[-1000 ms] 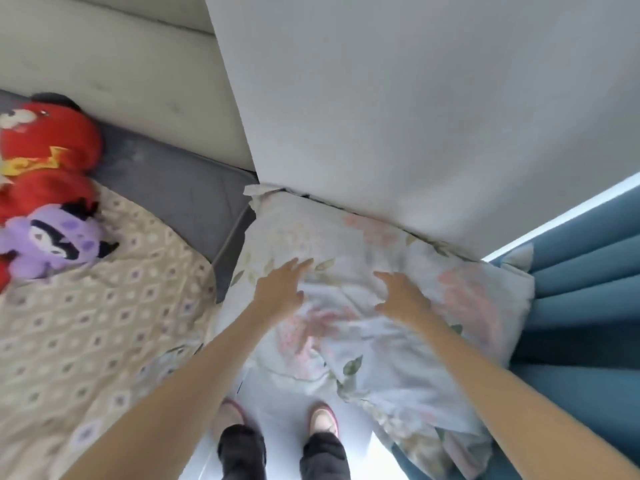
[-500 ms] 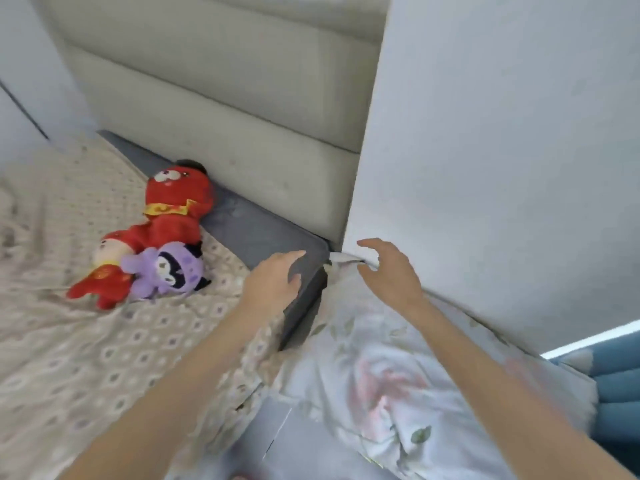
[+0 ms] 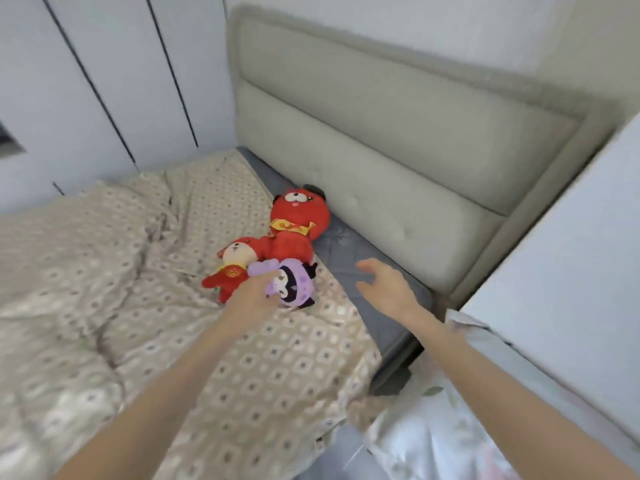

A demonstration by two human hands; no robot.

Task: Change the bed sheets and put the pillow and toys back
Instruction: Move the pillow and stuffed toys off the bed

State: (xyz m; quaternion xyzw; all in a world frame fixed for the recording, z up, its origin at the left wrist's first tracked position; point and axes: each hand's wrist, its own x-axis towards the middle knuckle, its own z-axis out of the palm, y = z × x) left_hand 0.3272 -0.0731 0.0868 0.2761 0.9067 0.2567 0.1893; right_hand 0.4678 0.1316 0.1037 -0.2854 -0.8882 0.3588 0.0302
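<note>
Patterned sheet (image 3: 104,271) – grey mattress (image 3: 349,252), padded headboard (image 3: 381,150)

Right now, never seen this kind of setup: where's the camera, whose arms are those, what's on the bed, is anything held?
There is no machine here. One wide-angle camera is worn on a person's head and looks forward and down, so the two bare arms are the wearer's own. This is the only view.

The bed has a padded headboard. A beige patterned sheet lies rumpled over most of it, and a bare strip of grey mattress shows beside the headboard.

Three soft toys lie in a heap: a big red toy, a small red toy and a purple toy.

The left hand is at the purple toy, but blur hides whether it grips it. The right hand is open over the mattress, fingers spread, holding nothing. Floral bedding lies at the lower right.
</note>
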